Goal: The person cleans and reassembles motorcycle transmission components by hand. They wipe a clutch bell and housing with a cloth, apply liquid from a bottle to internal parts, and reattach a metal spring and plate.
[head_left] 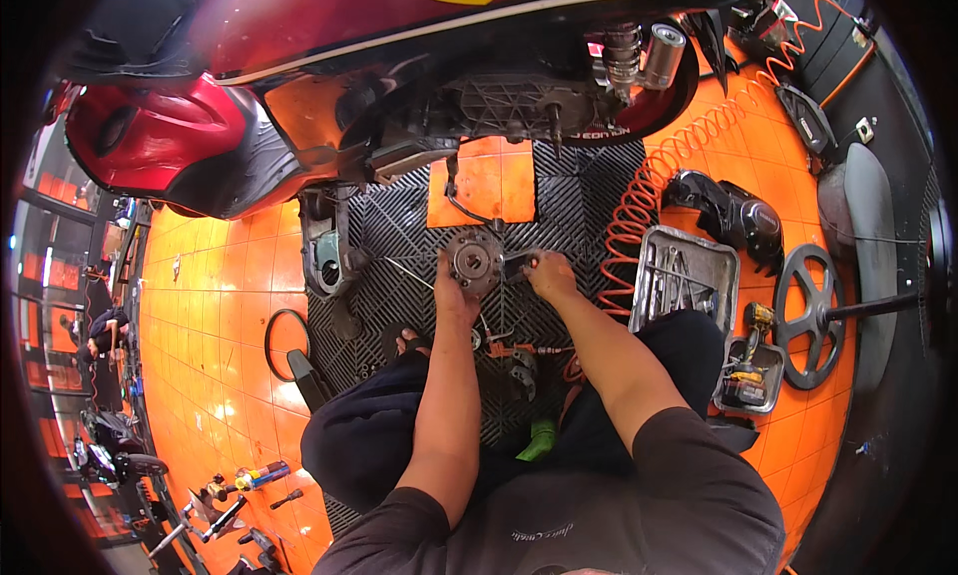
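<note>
My left hand grips a round, grey metal clutch-like part with a hole in its middle, held up over the floor mat. Just to the right, my right hand is closed around a dark, slim piece that reaches toward the part's rim; its kind is too small to make out. Below the hands, an orange-and-grey tool with a hose fitting lies on the mat between my legs. A thin metal rod shows left of my left hand.
A red scooter with its engine side exposed stands ahead. Black ribbed mat covers orange tiles. On the right are a coiled red air hose, a metal tool tray, a yellow power tool and a black cover. A drive belt lies left.
</note>
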`<state>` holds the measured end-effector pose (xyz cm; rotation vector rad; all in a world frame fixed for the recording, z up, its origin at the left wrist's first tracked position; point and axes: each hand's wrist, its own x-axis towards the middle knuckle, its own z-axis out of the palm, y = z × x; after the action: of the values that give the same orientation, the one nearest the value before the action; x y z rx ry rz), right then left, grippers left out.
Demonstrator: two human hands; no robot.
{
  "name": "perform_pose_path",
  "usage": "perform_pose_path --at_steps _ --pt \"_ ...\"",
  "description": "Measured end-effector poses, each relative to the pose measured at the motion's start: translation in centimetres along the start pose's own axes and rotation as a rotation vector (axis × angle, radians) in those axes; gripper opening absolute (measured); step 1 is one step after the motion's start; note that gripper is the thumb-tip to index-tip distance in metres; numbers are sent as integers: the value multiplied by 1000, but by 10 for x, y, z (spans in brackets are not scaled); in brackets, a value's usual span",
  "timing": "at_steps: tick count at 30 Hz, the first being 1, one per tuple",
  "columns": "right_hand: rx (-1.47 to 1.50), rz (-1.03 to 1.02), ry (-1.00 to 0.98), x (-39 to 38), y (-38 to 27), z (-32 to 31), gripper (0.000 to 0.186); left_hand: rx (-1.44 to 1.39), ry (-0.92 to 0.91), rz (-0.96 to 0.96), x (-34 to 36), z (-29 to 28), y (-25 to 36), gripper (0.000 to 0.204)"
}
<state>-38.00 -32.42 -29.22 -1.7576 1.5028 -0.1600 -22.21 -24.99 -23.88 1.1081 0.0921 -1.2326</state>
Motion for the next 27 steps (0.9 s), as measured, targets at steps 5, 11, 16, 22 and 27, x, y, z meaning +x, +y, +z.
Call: perform_pose_path --at_steps 5,11,16,22,27 --pt "113 74 181 12 -9 -25 20 106 0 85 4 -12 8 56" --pt "837 -36 144 -44 -54 -79 14 26 18 72 27 -18 -13 52" --pt "1286 -116 176 -39 -28 -73 17 2 -85 61 9 -1 -21 45" --pt "979 -83 161 -49 -31 -93 13 -32 -65 23 12 -7 -19 44" --pt "855 -136 153 -65 -48 -85 13 291 -126 163 11 3 -20 49"
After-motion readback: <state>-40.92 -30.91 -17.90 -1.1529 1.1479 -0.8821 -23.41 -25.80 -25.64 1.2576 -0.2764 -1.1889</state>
